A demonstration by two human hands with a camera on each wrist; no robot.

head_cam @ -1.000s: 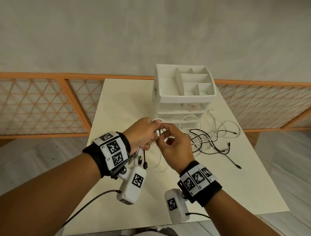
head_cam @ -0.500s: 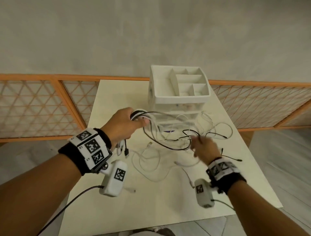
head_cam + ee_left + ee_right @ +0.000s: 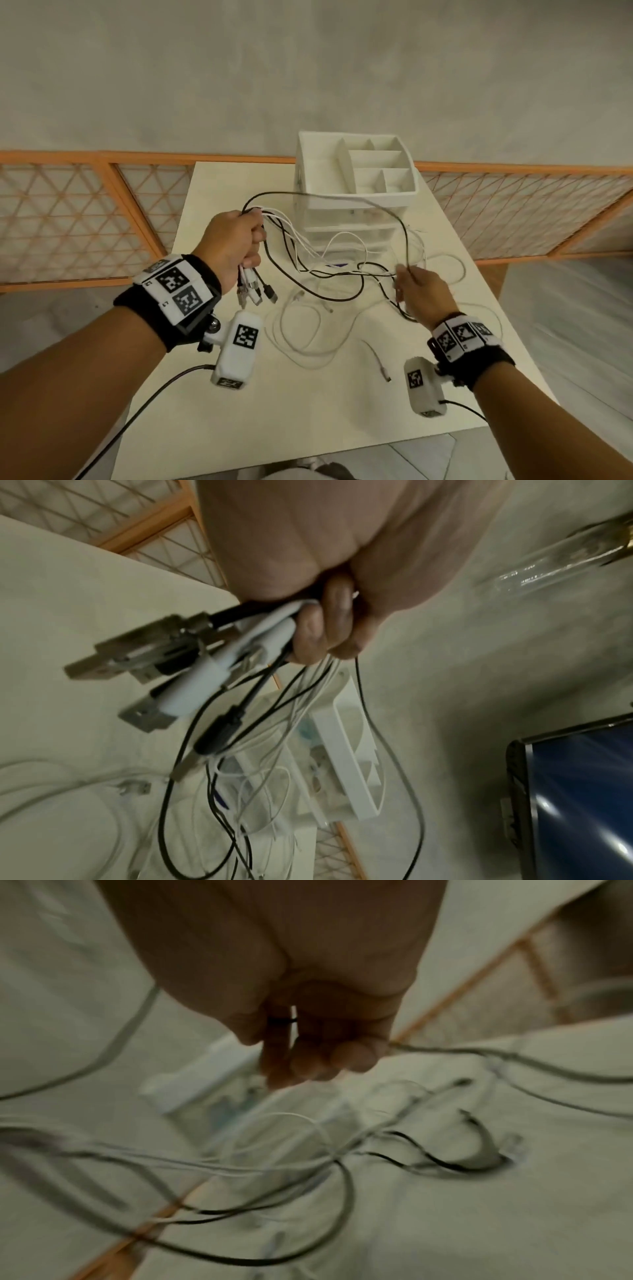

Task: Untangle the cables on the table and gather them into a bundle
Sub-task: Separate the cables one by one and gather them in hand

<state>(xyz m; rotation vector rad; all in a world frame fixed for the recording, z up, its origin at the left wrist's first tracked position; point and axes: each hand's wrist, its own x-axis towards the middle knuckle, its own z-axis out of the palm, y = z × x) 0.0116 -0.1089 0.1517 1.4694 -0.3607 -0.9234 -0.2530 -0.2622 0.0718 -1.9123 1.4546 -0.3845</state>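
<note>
My left hand (image 3: 236, 240) is raised above the table and grips a bunch of black and white cables (image 3: 291, 240) near their ends. Their USB plugs (image 3: 255, 291) hang below the fist; in the left wrist view the plugs (image 3: 164, 656) stick out under my curled fingers (image 3: 325, 631). My right hand (image 3: 416, 291) pinches a black cable (image 3: 404, 233) that arcs up and over from the left fist. In the blurred right wrist view that hand (image 3: 308, 1047) has thin strands between its curled fingers. More white cable (image 3: 301, 329) lies looped on the table.
A white drawer organiser (image 3: 356, 178) with open compartments stands at the far middle of the cream table (image 3: 239, 428). An orange lattice fence (image 3: 68, 219) runs behind the table. A loose white plug (image 3: 383, 368) lies near my right wrist. A dark screen (image 3: 582, 791) shows in the left wrist view.
My hands were together a second ago; they have drawn apart. The left hand has lifted its cable bunch higher, and the right hand has moved right, stretching a black cable.
</note>
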